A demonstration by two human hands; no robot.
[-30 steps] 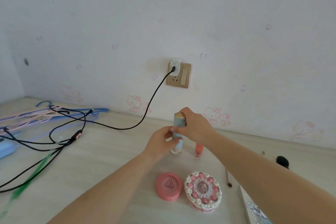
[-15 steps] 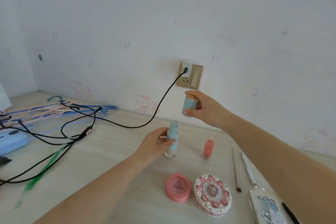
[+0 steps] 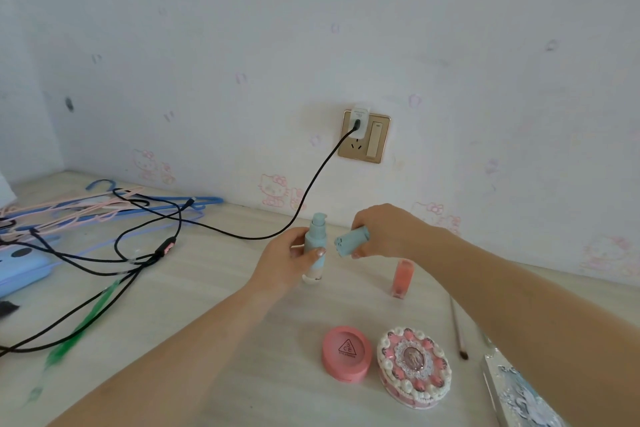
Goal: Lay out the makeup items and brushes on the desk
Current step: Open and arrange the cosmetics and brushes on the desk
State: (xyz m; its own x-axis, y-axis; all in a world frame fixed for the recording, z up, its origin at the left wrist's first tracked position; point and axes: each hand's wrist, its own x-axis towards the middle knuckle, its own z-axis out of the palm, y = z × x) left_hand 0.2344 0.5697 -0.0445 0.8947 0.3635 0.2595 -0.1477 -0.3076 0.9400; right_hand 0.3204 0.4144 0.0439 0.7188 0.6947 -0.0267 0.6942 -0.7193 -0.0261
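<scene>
My left hand (image 3: 282, 262) grips a pale blue pump bottle (image 3: 316, 246) standing upright on the desk, its pump head bare. My right hand (image 3: 388, 234) holds the bottle's blue cap (image 3: 351, 241) tilted sideways, just right of the bottle. A small peach bottle (image 3: 401, 276) stands behind my right wrist. Nearer me lie a round pink compact (image 3: 346, 352), a decorated round pink-and-white case (image 3: 414, 367), a thin brush (image 3: 458, 329) and a silver-blue palette (image 3: 516, 395) partly hidden by my right arm.
A black cable (image 3: 304, 198) runs from the wall socket (image 3: 363, 135) across the desk to tangled cords (image 3: 138, 253) over blue and pink hangers (image 3: 104, 208) at the left. A blue case (image 3: 20, 269) and a green stick (image 3: 83, 322) lie at the left edge.
My right hand pulled the cap off the bottle, lifted it up toward the socket, then brought it down beside the bottle, now tilted. My left hand kept holding the bottle.
</scene>
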